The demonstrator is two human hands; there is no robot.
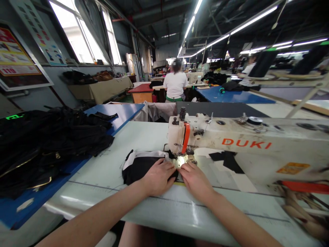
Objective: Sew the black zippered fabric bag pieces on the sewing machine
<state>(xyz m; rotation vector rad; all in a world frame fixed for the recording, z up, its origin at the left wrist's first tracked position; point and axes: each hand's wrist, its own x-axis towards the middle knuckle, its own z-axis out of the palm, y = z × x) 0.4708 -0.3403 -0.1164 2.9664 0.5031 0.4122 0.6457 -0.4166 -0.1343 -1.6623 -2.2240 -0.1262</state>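
Note:
A black fabric piece with a pale grey-white band (144, 168), resembling a small pouch or bag panel, lies on the sewing table left of the needle. My left hand (159, 176) rests over its right end, fingers curled onto the cloth. Close beside it, my right hand (194, 176) has its fingers bent and pressed together at the cloth's edge, just in front of the needle area. What lies under those fingertips is mostly hidden. The white sewing machine (246, 137) stands over this spot, its small lamp lighting the presser foot (181, 160).
Black bags with gold zippers (46, 147) are heaped on a blue table (77, 168) at left. Dark and white scraps (228, 161) lie under the machine arm. Thread cones (262, 63) stand at right. Ahead, a person in a white shirt (175, 85) sits facing away.

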